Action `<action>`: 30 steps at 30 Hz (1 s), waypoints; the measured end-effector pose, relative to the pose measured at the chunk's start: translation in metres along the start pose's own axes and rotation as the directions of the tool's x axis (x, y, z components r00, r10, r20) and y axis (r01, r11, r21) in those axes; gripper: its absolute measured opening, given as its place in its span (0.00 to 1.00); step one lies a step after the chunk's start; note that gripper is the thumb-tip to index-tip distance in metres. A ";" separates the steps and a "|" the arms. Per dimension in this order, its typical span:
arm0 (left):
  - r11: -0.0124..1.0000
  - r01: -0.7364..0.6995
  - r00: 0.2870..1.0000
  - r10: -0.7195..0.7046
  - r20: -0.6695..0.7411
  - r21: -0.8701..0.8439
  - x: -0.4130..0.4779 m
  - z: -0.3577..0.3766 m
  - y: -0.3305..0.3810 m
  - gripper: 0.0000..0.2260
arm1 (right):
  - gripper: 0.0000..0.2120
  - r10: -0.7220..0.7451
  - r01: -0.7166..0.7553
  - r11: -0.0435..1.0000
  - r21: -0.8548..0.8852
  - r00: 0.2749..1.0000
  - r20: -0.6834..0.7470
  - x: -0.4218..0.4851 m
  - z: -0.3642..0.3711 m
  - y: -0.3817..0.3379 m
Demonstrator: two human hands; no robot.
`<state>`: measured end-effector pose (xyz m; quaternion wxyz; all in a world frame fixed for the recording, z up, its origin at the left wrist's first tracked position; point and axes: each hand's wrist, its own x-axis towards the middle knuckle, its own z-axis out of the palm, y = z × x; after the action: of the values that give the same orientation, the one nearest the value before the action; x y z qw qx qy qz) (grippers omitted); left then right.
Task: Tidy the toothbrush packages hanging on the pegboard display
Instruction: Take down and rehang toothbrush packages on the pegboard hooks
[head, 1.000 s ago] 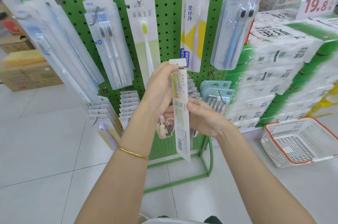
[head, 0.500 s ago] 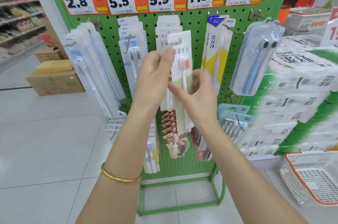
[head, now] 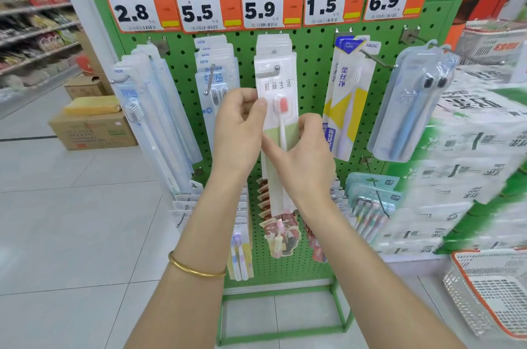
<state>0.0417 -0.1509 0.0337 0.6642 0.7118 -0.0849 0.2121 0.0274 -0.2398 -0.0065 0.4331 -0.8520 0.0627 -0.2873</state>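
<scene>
Before me the green pegboard (head: 310,69) carries packs (head: 346,97) on hooks (head: 376,59), price tags (head: 259,8) along its top; the pack (head: 278,85) I grip hangs on the middle hook.

floor (head: 71,234): pale tiles | left: stocked shelves (head: 34,20), cardboard boxes (head: 91,132) | right: stacked packs (head: 470,163), white basket (head: 470,291)
</scene>
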 end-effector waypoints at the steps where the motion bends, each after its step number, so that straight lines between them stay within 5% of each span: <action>1: 1.000 -0.001 1.000 0.001 -0.007 0.003 0.002 0.001 -0.001 0.04 | 0.27 0.001 -0.001 1.000 -0.009 1.000 -0.005 0.002 0.002 0.000; 11: 0.993 -0.025 0.997 0.034 -0.071 0.113 0.017 0.010 -0.006 0.03 | 0.27 -0.106 0.105 0.994 -0.006 0.994 -0.009 0.020 0.012 0.011; 19: 0.977 -0.067 0.995 0.080 -0.056 0.204 0.022 0.008 -0.006 0.03 | 0.17 -0.087 0.097 0.910 0.403 0.995 -0.044 0.054 0.004 0.012; 30: 0.892 -0.195 0.967 0.244 -0.071 0.407 0.018 0.009 -0.004 0.11 | 0.08 -0.029 -0.010 0.829 0.559 0.998 0.061 0.118 0.008 -0.007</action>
<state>0.0612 -0.1568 0.0372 0.4819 0.8033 -0.0800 0.3408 0.1279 -0.2716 0.0467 0.6636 -0.6976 -0.0427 -0.2668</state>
